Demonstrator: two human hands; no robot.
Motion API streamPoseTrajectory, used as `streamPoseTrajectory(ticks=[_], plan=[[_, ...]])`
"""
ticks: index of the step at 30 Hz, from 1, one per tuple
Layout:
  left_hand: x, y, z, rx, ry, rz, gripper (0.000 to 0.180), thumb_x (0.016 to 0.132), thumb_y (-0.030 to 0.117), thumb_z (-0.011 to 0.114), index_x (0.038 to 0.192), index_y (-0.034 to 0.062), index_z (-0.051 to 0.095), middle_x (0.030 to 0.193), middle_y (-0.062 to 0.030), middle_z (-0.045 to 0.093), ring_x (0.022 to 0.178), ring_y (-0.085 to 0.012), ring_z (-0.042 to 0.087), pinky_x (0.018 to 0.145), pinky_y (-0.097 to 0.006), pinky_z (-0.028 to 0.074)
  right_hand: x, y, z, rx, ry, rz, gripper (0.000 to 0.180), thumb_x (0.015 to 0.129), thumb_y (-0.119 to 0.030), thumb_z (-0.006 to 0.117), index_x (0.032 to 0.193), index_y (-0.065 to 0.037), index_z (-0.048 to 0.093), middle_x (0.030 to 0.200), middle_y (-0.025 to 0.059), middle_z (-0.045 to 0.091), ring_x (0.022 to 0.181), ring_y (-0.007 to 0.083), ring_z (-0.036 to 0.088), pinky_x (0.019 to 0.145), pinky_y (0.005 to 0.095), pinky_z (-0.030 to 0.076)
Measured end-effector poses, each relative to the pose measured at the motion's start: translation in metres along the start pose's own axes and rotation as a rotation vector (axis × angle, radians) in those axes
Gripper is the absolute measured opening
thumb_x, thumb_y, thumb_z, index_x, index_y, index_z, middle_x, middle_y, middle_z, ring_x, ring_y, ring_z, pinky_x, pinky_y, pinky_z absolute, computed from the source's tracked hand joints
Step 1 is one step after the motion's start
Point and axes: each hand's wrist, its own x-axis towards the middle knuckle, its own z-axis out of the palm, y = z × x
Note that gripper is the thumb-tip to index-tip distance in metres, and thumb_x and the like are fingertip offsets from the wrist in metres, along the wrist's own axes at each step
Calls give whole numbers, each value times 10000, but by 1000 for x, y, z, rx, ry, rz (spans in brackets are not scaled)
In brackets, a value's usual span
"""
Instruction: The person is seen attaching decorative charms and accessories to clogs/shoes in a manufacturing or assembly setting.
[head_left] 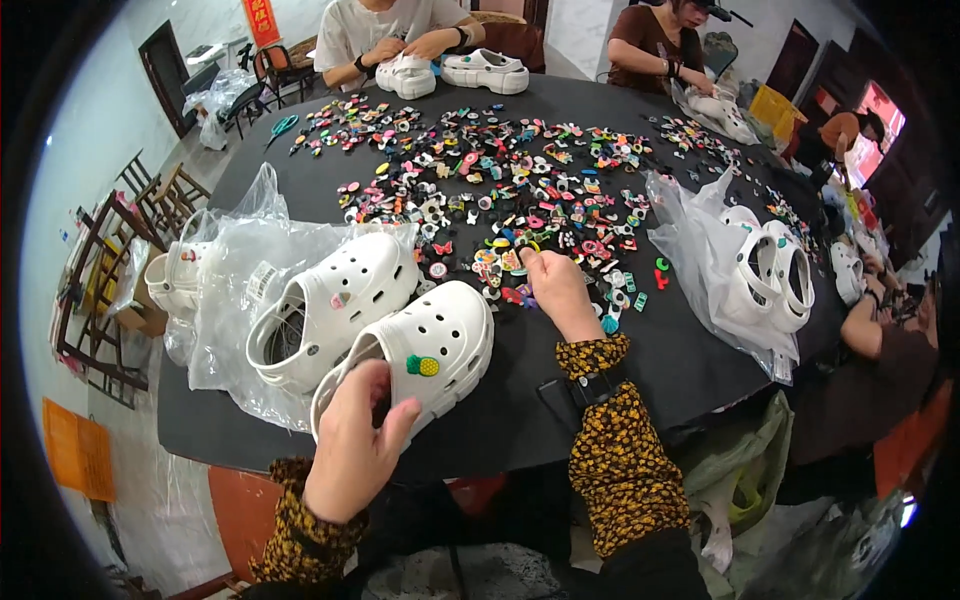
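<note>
Clog [458, 322] sits near the table's [510, 425] front edge, heel toward the wearer, pineapple charm [422, 366] on its side. L hand [350, 445] is at its opening, prob. to steady it: thumb & forefinger apart, other fingers hidden, grip unclear. R hand [560, 288] is at the loose charms [486, 268], fingers bent nearly together; can't tell if any's held. Mate [375, 268] lies just beside, prob. to keep the pr. handy.

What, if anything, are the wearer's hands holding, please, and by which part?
The left hand seems to hold the nearest white clog by its opening's rim; whether the right hand, among charms, pinches one cannot be told.
</note>
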Motion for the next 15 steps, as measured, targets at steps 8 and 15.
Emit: streamPoseTrajectory(ticks=[8, 15], plan=[[26, -1, 0, 163, -222, -227, 337, 893, 254, 682, 891, -45, 526, 775, -214, 607, 685, -324, 606, 618, -384, 467, -2, 4, -39, -49, -122, -33, 339, 855, -317, 644, 764, 9, 639, 717, 207, 638, 710, 376, 630, 661, 452, 480], [36, -19, 14, -101, -100, -147, 287, 916, 198, 653, 1053, -48, 596, 839, -128, 645, 717, -195, 603, 666, -330, 480, -12, -1, -43, -81, -431, -91, 228, 740, -171, 726, 891, -22, 644, 826, 173, 676, 784, 332, 666, 696, 407, 511]])
